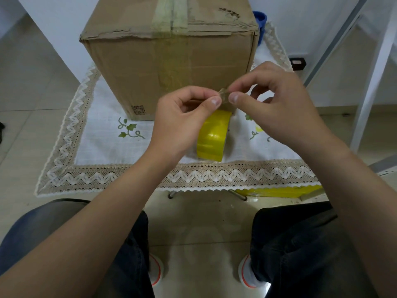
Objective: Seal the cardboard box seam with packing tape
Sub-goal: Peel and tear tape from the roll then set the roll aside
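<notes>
A brown cardboard box (169,61) stands on a small table, its top seam covered by a strip of pale tape (171,16) that runs down the front face. A yellow roll of packing tape (212,136) stands on edge just in front of the box. Above the roll, my left hand (182,117) and my right hand (277,104) meet, each pinching a small crumpled scrap of clear tape (224,94) between thumb and forefinger. Both hands hover clear of the box.
The table carries a white cloth with a lace zigzag border (193,177). A blue object (261,22) sits behind the box at right. A yellow item (279,191) lies under the table. White frame bars (369,82) stand to the right.
</notes>
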Available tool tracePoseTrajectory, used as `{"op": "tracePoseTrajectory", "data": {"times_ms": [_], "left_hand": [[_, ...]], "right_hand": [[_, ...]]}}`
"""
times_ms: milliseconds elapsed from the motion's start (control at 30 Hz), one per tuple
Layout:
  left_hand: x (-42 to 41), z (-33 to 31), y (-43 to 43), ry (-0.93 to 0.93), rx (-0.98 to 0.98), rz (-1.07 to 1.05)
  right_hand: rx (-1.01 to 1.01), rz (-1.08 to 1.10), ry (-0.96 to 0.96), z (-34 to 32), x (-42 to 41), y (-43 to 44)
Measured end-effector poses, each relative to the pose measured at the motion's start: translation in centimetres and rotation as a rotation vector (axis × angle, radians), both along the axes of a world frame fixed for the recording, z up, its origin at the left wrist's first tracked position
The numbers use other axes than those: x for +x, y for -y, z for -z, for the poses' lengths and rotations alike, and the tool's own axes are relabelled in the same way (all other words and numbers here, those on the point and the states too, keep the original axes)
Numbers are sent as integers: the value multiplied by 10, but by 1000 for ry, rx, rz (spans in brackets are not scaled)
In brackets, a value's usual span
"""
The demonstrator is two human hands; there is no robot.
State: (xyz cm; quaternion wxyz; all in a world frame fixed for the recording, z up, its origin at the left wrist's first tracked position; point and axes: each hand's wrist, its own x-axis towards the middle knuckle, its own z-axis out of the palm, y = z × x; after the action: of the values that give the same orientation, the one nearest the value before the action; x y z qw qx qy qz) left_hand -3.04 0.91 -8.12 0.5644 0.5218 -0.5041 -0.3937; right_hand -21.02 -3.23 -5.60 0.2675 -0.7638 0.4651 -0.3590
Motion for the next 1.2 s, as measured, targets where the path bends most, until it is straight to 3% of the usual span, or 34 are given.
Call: {"op": "tracePoseTrajectory", "data": {"times_ms": [467, 933, 1200], "left_hand": [[-1, 0, 2, 48, -88, 37], [8, -1, 6, 36, -75, -11], [8, 0, 7, 28, -87, -13]], "right_hand": [[78, -45, 83, 9, 16, -1], [119, 121, 273, 19, 27, -9], [-52, 69, 224, 19, 25, -9]]}}
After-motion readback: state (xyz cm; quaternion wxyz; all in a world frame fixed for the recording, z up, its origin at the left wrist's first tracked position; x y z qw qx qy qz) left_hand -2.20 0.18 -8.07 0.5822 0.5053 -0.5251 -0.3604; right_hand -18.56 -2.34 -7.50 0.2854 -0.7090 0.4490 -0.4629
